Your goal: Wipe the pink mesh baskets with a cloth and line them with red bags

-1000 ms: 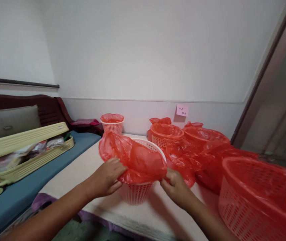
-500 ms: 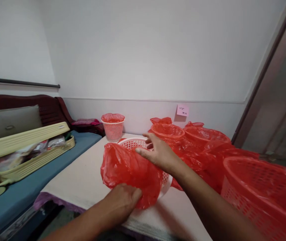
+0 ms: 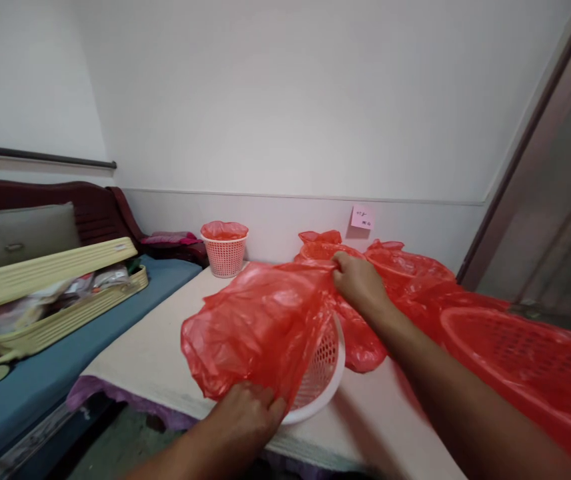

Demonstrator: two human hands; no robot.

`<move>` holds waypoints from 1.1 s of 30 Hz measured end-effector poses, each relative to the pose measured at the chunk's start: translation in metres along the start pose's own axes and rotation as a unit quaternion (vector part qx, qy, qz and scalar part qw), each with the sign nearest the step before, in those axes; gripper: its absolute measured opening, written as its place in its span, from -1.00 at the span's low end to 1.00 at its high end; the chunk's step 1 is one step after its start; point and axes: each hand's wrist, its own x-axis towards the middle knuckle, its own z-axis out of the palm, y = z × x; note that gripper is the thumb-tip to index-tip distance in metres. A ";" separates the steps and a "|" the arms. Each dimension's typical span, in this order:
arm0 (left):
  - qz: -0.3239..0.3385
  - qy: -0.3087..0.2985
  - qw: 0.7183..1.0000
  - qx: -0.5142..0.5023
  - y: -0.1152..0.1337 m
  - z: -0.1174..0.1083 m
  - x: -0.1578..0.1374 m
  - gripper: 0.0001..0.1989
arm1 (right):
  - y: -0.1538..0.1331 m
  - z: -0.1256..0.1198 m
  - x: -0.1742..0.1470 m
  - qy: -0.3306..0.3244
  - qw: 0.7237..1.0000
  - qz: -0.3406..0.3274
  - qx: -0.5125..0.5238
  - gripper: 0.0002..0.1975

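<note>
A thin red plastic bag [image 3: 260,317] is stretched between my two hands. My left hand [image 3: 248,417] is closed on its near edge, low in front of me. My right hand [image 3: 358,280] pinches the bag's far right corner, pulling it taut. Beneath the bag lies a white perforated plastic basket [image 3: 335,380], tipped so its rim shows at the right and near side; the bag covers most of the rest of it.
Several red-bagged baskets [image 3: 410,267] crowd the table's right side, one large red basket [image 3: 515,373] nearest. A small lined basket [image 3: 225,257] stands at the back left of the table [image 3: 165,353]. An open yellow suitcase [image 3: 75,320] lies on the bed at left.
My right hand, open over the basket before, has closed on the bag and drawn it out to the right. The bag is spread wider, and more of the basket's near rim shows.
</note>
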 end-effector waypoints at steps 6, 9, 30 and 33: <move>-0.011 -0.028 0.999 -0.017 0.003 -0.008 0.002 -0.74 | 0.022 0.008 -0.018 0.037 0.998 0.034 -0.036 -0.65; -0.012 -0.030 0.999 -0.022 0.003 -0.013 0.007 -0.76 | -0.003 0.004 -0.046 0.168 0.983 -0.068 -0.011 -0.57; -0.104 -0.089 0.968 -0.212 -0.050 -0.072 0.063 -0.78 | -0.057 0.077 -0.065 -0.301 0.922 -0.243 0.006 -0.74; -0.092 -0.138 0.965 -0.204 -0.062 -0.047 0.091 -0.90 | -0.056 0.083 -0.065 -0.308 0.920 -0.238 0.044 -0.76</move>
